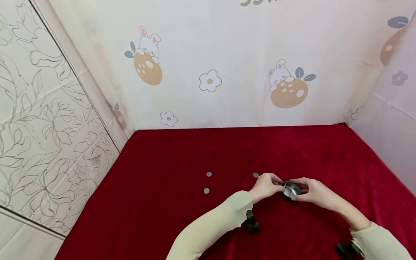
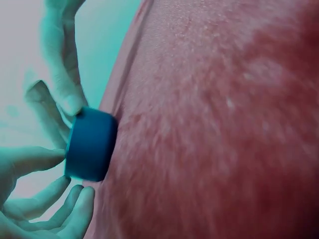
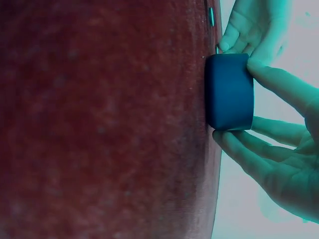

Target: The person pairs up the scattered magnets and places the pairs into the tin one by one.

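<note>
The small round bowl [image 1: 290, 190] lies at the lower right of the frame, directly between my left hand [image 1: 265, 186] and my right hand [image 1: 312, 192], each gripping its near side, neither closer.

Bright, even light fills the head view, glinting inside a metal bowl [image 1: 291, 190] — both wrist views turn teal-tinted, with the red velvet cloth [image 2: 224, 119] blurred.
</note>
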A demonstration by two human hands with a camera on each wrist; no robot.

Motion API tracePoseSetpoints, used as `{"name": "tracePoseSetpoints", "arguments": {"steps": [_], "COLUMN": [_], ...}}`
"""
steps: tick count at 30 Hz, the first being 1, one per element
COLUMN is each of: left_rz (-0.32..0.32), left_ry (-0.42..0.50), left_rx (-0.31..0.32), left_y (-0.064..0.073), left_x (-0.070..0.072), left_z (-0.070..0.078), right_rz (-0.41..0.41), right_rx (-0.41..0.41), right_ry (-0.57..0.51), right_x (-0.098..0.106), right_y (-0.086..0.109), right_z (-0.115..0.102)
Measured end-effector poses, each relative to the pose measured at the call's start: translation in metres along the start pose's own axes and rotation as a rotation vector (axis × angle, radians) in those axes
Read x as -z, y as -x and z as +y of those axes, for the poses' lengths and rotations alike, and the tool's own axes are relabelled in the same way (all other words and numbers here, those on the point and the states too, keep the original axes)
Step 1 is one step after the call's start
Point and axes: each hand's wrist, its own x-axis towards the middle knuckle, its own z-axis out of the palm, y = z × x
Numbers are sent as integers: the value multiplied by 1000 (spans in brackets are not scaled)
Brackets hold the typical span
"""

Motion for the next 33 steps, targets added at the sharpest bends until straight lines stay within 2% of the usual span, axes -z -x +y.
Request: {"name": "tracePoseSetpoints", "arguments": {"steps": [3,8,12,15,19,22,28,33], "left_rz": [-31,-79,-113,-116,-90,-80,-71,-65], "left_ry": [-25,-97,-84,-104,-194,-219,-219,-258], "left_rx": [-48,-137,-139,-151,-207,-230,-223,-210], "left_y": [4,10,15,17,20,24,32,40], "left_x": [10,27,40,49,63,73,91,105], "left_z": [-4,-8,-10,-12,-15,-19,-29,-37], "right_rz": [25,117,165,176,176,166,126,98], "right_rx": [8,2,29,58,89,93,78,75], "right_ry": [61,247,336,343,335,318,263,238], "right_x": [0,-3,-7,-11,-15,-18,-23,-29], "right_y": [0,-2,-6,-11,-16,-19,-25,-31], "right_z": [-4,-15,-23,-28,-33,-36,-39,-41]}}
